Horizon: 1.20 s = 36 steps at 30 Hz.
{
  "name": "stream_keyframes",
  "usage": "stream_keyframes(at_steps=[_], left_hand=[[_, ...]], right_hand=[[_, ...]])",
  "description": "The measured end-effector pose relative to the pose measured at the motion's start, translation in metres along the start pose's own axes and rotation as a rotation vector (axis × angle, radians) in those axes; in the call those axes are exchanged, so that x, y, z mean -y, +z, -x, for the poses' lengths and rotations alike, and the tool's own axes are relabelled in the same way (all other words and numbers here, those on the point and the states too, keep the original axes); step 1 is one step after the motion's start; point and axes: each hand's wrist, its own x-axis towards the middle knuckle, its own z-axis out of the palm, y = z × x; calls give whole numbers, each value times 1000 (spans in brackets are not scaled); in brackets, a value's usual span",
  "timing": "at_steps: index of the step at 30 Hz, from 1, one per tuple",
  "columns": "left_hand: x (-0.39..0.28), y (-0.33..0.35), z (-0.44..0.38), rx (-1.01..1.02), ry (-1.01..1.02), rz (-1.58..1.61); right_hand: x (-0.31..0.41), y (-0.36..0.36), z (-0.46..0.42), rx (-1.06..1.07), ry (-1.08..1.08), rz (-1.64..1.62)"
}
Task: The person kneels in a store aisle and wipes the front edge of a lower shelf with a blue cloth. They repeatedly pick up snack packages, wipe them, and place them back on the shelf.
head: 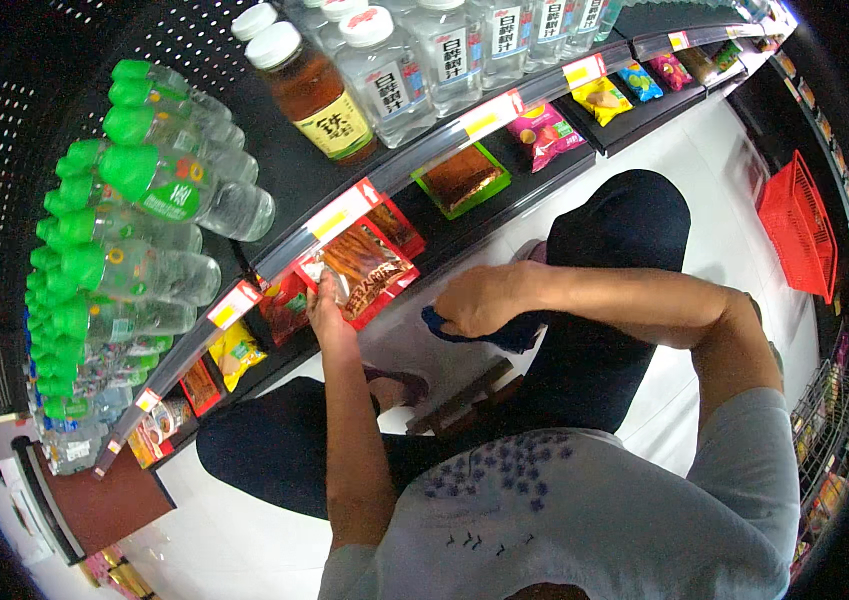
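My left hand (330, 311) grips the left edge of a red snack packet (364, 270) with a clear window showing brown strips, at the front of the lower shelf. A similar red packet (398, 229) lies just behind it, and a red bag (285, 307) is on the shelf to its left. My right hand (480, 300) is in front of my knee, over a dark blue cloth-like thing (518, 334); its fingers are bent down, and whether they hold it is hidden.
The shelf above bears green-capped bottles (169, 184), clear drink bottles (390, 90) and a brown drink bottle (319, 105). Price strips (484, 120) line its edge. Snack bags (544, 135) lie below. At the right stand a red plastic basket (799, 229) and a wire rack (829, 435).
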Motion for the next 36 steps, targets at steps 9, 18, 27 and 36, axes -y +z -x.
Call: stream_keyframes(at_steps=[9,18,27,36], left_hand=[[41,0,-92,27,-241,43],[71,-16,-143,192,-259,5],[79,-11,-145,225,-332,62],[79,-13,-142,232,-343,119]], right_hand=[[10,43,7,134,-162,165],[4,48,8,66,-188,420],[7,57,-1,84,-152,330],[12,52,-1,100,-127,358]])
